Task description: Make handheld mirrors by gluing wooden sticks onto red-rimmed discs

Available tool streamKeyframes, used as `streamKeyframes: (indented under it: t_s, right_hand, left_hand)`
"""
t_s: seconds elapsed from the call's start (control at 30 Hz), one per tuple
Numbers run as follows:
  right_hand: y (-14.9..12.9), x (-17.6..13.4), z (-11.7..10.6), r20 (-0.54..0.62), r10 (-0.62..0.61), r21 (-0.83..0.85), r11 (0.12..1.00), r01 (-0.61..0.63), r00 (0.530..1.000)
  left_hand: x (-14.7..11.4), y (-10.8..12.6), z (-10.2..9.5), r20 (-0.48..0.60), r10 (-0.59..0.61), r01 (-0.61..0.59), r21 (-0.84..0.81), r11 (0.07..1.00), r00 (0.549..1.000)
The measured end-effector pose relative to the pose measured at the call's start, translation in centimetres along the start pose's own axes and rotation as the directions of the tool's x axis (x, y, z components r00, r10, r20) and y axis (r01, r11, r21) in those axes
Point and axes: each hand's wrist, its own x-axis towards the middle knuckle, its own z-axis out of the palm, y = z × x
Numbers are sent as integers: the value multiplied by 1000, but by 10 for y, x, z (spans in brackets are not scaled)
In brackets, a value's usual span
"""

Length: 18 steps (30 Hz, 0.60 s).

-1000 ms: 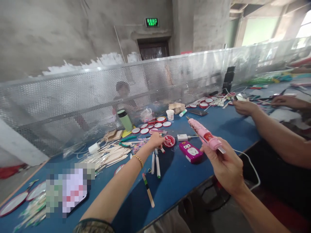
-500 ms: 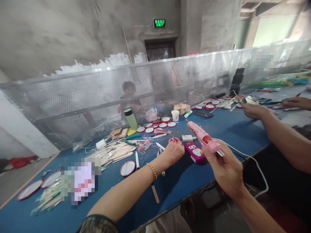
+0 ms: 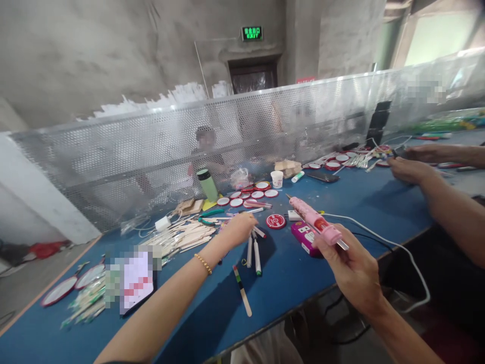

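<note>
The right grip (image 3: 352, 268), in the head view, is wrapped around a pink glue gun (image 3: 312, 217), held above the counter (image 3: 291, 278) with its nozzle pointing forward and to the left. A purple box (image 3: 302, 236) lies just left of that hand. The left grip (image 3: 238, 227) is stretched over the counter, fingers bent; I cannot tell whether it holds anything. White markers (image 3: 257, 258) lie near its fingertips, a red disc (image 3: 276, 221) to its right, and a painted stick (image 3: 242, 290) nearer the person.
</note>
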Motion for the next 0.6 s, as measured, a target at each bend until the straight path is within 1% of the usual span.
streamKeyframes:
  t_s: [0.03,0.07,0.1,0.2,0.27,0.37,0.47,0.53,0.57,0.6]
  right_hand:
    - [-1,0,0,-4,1,3,1000,-1,1000]
    - [-2,0,0,-6,3,5,1000,-3,1000]
    - [-3,0,0,-6,5,6,1000,-5,1000]
    - [-5,1,1,5,9,3,1000,-9,1000]
    - [-6,1,2,5,3,3,1000,-3,1000]
    - [-4,0,4,19,7,11,1000,-7,1000]
    - [-3,-2,5,45,27,25,999,-28,999]
    - [-2,-3,4,47,32,42,999,-34,998]
    - [-1,-3,3,45,29,49,998,-31,999]
    - [-1,-4,2,46,28,49,998,-30,999]
  left_hand:
    - [3,5,4,-17,76,-77,-96,992,997]
    - [5,10,9,-32,108,-112,-156,981,994]
    - [6,13,13,-34,118,-123,-187,975,992]
    - [1,15,20,-21,117,-119,-155,981,993]
    - [-5,10,20,-38,156,-159,-113,981,987]
    - [-12,1,14,-121,222,-234,-94,968,967]
    - [-18,-1,0,-184,219,-238,-86,967,958]
    - [-25,5,-10,-181,245,-254,-27,967,953]
    - [-30,10,-15,-163,285,-284,27,958,945]
    - [-35,17,-18,-134,355,-345,92,934,925]
